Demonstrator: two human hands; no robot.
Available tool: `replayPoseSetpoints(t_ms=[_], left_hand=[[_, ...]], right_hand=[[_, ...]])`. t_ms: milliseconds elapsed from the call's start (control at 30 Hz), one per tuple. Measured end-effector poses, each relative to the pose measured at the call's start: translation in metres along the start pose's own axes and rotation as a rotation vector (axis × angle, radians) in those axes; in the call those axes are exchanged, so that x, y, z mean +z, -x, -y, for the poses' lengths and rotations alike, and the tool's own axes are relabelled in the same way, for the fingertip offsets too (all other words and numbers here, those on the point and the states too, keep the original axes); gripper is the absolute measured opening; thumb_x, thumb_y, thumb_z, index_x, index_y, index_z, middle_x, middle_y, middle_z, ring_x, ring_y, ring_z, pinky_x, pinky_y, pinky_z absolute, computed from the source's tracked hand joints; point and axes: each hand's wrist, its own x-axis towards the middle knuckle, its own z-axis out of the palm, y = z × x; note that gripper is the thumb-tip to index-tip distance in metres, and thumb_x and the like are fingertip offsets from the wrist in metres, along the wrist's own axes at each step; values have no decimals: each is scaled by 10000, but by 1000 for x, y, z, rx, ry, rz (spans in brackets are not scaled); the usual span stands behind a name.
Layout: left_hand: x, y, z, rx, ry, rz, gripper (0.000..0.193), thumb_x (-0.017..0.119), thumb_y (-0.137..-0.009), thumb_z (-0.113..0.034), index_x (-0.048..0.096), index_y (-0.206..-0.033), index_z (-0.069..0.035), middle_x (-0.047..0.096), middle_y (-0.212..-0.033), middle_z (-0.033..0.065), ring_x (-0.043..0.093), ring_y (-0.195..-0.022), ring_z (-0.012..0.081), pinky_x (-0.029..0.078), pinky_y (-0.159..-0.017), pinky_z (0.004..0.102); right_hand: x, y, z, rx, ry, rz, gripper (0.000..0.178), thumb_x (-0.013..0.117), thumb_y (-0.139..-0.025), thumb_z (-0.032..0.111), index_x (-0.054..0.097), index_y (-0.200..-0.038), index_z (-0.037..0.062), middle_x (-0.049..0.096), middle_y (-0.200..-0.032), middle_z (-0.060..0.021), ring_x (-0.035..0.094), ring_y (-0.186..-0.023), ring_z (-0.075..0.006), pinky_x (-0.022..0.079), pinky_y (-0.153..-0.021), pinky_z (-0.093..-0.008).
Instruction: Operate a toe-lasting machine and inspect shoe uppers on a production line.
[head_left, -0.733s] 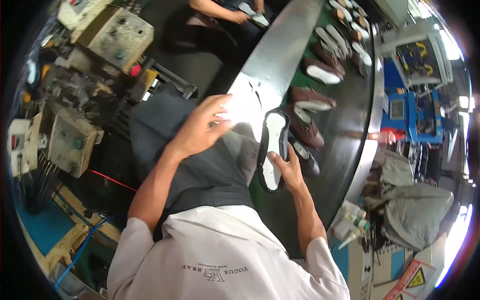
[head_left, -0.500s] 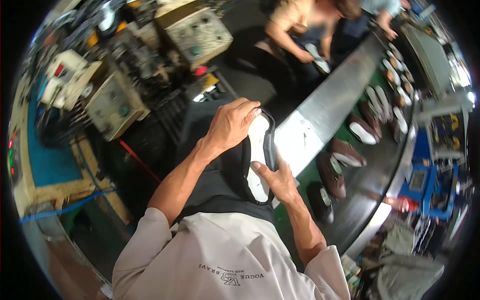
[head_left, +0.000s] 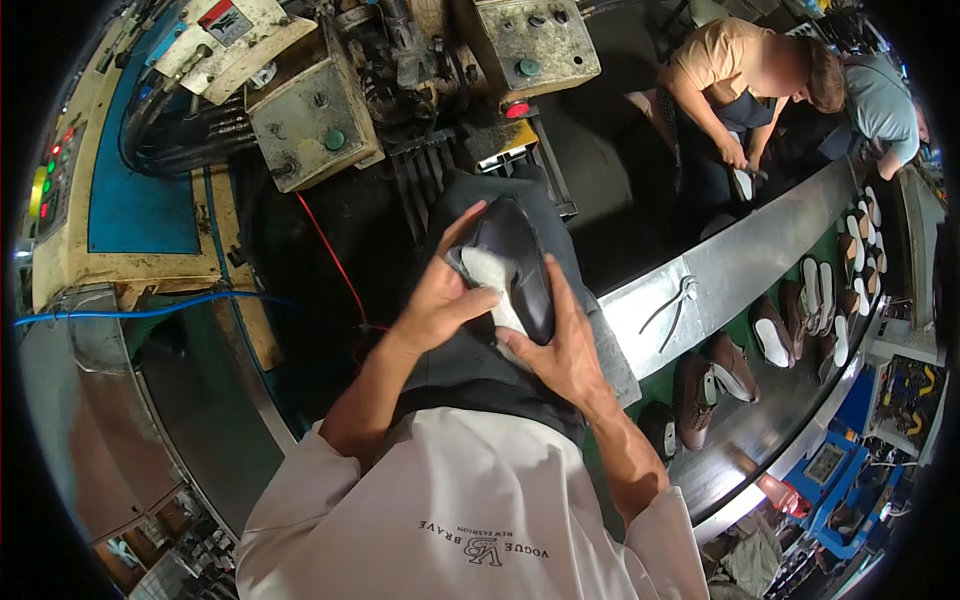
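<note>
Both of my hands hold a black shoe [head_left: 535, 285] above my lap, tilted, with its white inner or sole piece [head_left: 487, 272] showing. My left hand [head_left: 437, 302] grips the shoe's left side, its thumb lying across the white piece. On the other side my right hand [head_left: 565, 352] wraps round the shoe's lower right edge, thumb pressed near the lower end of the white part. The fingers under the shoe are partly hidden. To the right, a pair of metal pliers [head_left: 684, 292] lies on a shiny metal ledge [head_left: 775, 240].
Brown shoes [head_left: 692, 400] and several white-soled ones stand along a curved conveyor [head_left: 710, 475] at right. Grimy machine control boxes [head_left: 312, 120] stand ahead on the left. A blue hose [head_left: 130, 313] crosses the left side. Beyond the ledge a co-worker [head_left: 735, 85] handles another shoe.
The shoe has turned in my hands, so its black side now shows. My left hand has moved down along it. The view has swung, bringing the pliers into sight.
</note>
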Motion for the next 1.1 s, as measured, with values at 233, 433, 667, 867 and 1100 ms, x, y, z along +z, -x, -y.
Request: replayPoseSetpoints(t_ms=[233,433,667,867,1100], left_hand=[[19,1,-61,-63,-429,111,1091,940,-789,-279,380,-1666,48,502,-1670,232,520,-1529,311,400,-1267,436],[22,16,-51,-101,-594,92,918,844,-764,-186,510,-1593,19,613,-1582,185,587,-1463,277,420,-1249,415],[5,-1,-62,66,-467,-48,850,893,-878,-218,505,-1607,-17,599,-1559,165,589,-1407,221,446,-1197,364],[1,-21,-24,-91,-634,-86,526,748,-1020,-165,623,-1513,-33,698,-1374,79,642,-1175,126,509,-1058,305],[-2,-39,12,-71,-559,-12,430,612,-1086,-148,644,-1489,-2,700,-1442,120,626,-1296,164,469,-1144,336]], right_hand=[[19,-2,-49,-424,369,-281,1302,1021,-633,119,282,-1705,104,453,-1532,-351,575,-1293,-571,569,-1002,-608],[38,2,-69,-498,301,-339,1308,1017,-590,81,318,-1694,145,453,-1537,-335,577,-1283,-555,574,-998,-602],[-9,-17,6,-104,53,104,1119,940,-838,362,315,-1722,81,509,-1535,-324,604,-1352,-505,556,-1103,-529],[-2,-25,-18,-22,-165,94,983,865,-942,363,355,-1647,-95,493,-1610,-358,505,-1515,-455,421,-1244,-473],[16,-46,-12,20,-215,-140,845,803,-985,293,407,-1626,-90,497,-1613,-345,514,-1509,-449,432,-1226,-476]])
